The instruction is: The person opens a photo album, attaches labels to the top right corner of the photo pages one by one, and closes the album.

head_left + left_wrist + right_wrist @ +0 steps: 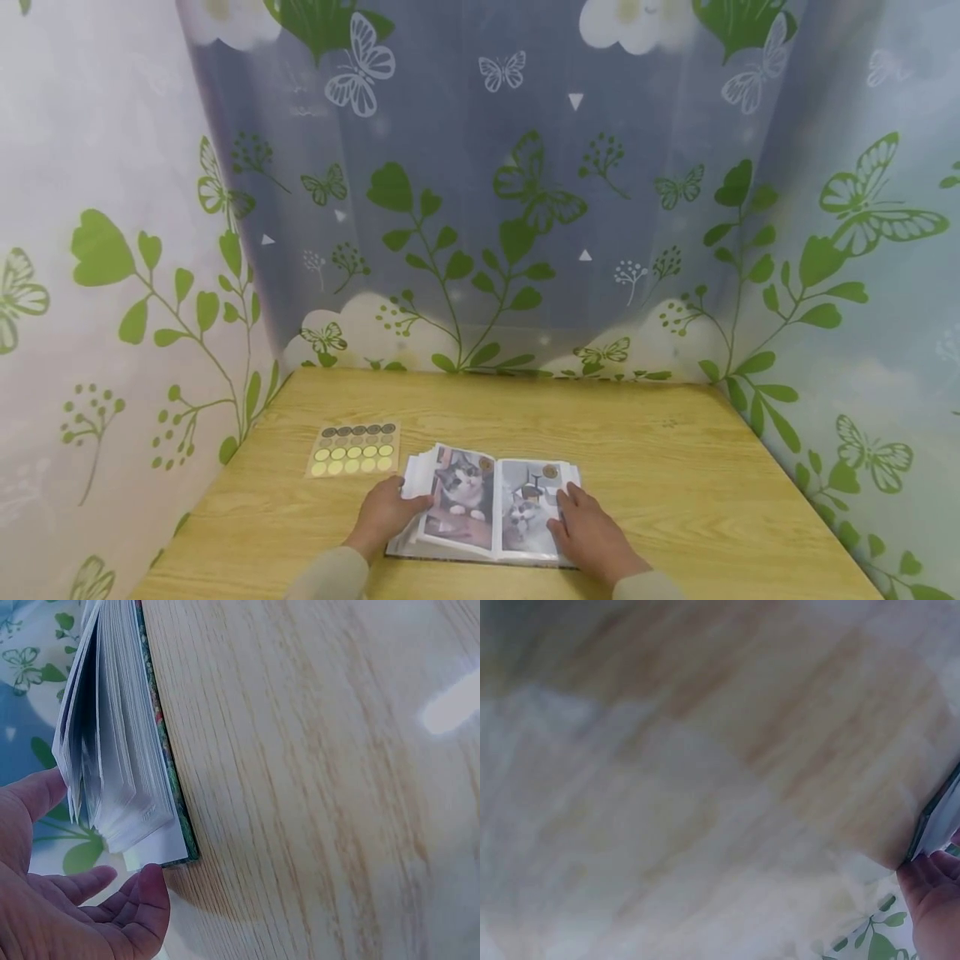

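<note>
I see photo album (pixel 487 504) open near me on counter (pixel 675 467) | left hand (pixel 386 517) relaxed at page stack — right hand (pixel 588 533) flat on right page | sticker sheet (pixel 354 448) left, barely used

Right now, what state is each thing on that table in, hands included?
Album: open flat on the table, cat photos showing.
Left hand: at the album's left page stack, fingers relaxed, thumb on the edge.
Right hand: resting on the right page, fingers straight.
Sticker sheet: lying flat, apart from the album, untouched.
Table: bare wood, bearing all of it.
</note>
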Tool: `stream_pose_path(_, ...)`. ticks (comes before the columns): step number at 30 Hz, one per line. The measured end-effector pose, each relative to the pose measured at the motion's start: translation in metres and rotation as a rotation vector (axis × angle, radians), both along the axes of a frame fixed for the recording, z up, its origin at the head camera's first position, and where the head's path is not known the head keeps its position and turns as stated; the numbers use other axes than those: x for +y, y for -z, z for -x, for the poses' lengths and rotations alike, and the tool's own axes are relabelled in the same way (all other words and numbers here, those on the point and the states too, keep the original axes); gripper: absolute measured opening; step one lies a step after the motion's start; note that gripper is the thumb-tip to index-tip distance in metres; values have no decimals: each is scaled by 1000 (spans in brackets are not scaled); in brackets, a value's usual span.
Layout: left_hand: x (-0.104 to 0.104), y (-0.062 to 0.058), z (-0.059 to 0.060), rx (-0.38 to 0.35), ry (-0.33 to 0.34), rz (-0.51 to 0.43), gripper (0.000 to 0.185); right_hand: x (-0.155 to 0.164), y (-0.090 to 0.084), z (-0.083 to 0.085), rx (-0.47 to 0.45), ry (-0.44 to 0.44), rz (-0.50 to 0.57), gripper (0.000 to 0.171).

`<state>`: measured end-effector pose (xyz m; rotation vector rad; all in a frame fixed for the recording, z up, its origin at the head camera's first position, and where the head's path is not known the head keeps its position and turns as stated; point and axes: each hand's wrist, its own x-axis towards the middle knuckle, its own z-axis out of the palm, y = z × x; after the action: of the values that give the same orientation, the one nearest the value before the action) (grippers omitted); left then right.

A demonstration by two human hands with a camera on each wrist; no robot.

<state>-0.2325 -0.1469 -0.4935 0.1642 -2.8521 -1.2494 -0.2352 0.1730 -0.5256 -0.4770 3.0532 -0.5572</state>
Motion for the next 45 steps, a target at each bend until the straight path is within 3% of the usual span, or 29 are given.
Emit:
stream_pose_path(9, -1, 5, 5, -25, -14, -49, 58, -2, -2, -2, -15, 6, -11, 56)
stream_pose_path(16, -3, 0, 7, -130, -23, -67, 73, -3, -3, -3, 11, 0, -3, 55)
stream_pose_path(21, -2, -2, 8, -167, -45, -172, 79, -3, -2, -2, 6, 2, -10, 55)
stream_pose_path(30, -2, 5, 15, -171, -98, -210, 82, -3, 0, -1, -1, 16, -6, 55)
stream_pose_path(36, 0, 4, 16, -184, -112, -309, 76, -3, 0, 0, -20, 30, -20, 56)
stream_pose_path(45, 4, 0, 17, -213, -133, -276, 82, -2, -1, 2, -13, 38, -34, 56)
